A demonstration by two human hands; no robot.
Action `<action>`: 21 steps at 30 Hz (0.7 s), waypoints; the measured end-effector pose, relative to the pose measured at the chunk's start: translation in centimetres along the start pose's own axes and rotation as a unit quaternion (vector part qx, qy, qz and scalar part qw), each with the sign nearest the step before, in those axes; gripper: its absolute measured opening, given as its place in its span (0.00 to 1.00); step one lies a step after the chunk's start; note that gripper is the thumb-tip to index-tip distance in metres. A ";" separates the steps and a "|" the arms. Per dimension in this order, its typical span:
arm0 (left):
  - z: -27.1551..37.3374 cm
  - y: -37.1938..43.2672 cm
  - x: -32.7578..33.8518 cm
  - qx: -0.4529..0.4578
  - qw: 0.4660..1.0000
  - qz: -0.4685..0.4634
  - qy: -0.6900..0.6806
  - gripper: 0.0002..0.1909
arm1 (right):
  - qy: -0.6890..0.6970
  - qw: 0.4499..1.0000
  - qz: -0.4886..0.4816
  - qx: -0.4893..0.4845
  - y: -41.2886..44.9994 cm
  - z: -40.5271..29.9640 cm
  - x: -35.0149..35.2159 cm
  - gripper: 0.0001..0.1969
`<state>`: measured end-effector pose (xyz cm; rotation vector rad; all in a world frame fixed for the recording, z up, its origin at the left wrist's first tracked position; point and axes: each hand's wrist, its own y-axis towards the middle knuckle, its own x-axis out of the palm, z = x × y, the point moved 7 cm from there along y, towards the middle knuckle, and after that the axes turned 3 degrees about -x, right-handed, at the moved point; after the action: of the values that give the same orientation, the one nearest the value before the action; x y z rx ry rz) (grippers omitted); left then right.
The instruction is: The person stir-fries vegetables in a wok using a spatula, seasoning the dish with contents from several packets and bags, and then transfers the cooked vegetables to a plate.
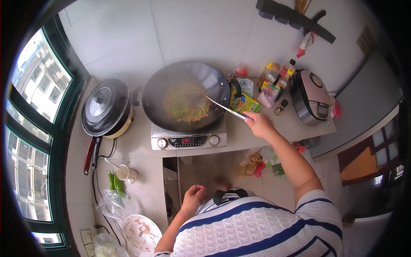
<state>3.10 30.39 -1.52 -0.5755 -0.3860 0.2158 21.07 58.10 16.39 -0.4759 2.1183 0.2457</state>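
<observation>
My right hand [259, 124] grips the handle of a metal cooking spatula [226, 108], whose far end reaches into a large dark wok [157, 107]. Chopped green and orange-brown food [189, 109] lies in the wok under haze, and the spatula's tip is blurred there. Beneath the wok stands an induction cooker [189, 138] with two knobs and a lit red display. My left hand [194, 193] hangs in front of my body below the counter's edge, fingers curled; whether it holds anything is not clear.
Left of the wok stands a lidded pan [104, 106]. A mug [126, 173], green peppers [118, 183], a plastic bag [117, 204] and a patterned plate [142, 233] lie nearer. Rightward are seasoning packets [245, 102], several bottles [272, 74], a small jar [281, 107] and a rice cooker [310, 96].
</observation>
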 end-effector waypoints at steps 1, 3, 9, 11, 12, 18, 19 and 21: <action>0.0 -0.1 0.0 0.001 1.000 0.008 0.014 0.03 | -0.024 0.998 0.050 -0.010 -0.5 -1.3 -0.3 0.15; -0.3 0.2 0.0 -0.001 1.000 0.002 0.004 0.03 | 0.014 0.996 0.076 -0.037 1.3 -0.8 0.9 0.16; -0.6 -0.2 -0.1 0.010 1.000 -0.015 0.007 0.04 | -0.073 0.995 0.067 -0.024 6.1 -2.8 3.2 0.17; -0.2 -0.6 -0.5 -0.007 1.000 0.004 0.007 0.05 | -0.071 0.995 0.072 -0.022 4.7 -2.9 2.7 0.18; -0.4 -0.7 -0.6 -0.008 1.000 0.004 0.006 0.05 | 0.006 0.998 0.055 -0.024 3.8 -2.3 2.7 0.18; -0.5 -0.7 -0.6 -0.009 1.000 -0.004 -0.030 0.03 | 0.036 0.998 0.009 -0.043 -0.2 -3.1 3.4 0.15; -0.3 -0.7 -0.3 -0.020 1.000 -0.004 -0.016 0.03 | -0.021 0.999 0.020 -0.034 -1.0 -4.2 2.6 0.15; -0.1 -0.5 0.3 -0.032 0.999 -0.009 0.003 0.03 | -0.072 0.978 0.138 -0.135 -1.9 -5.2 1.8 0.16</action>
<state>3.41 30.06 -1.23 -0.6354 -0.3929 0.1838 17.02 54.17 17.82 -0.3064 2.0128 0.7144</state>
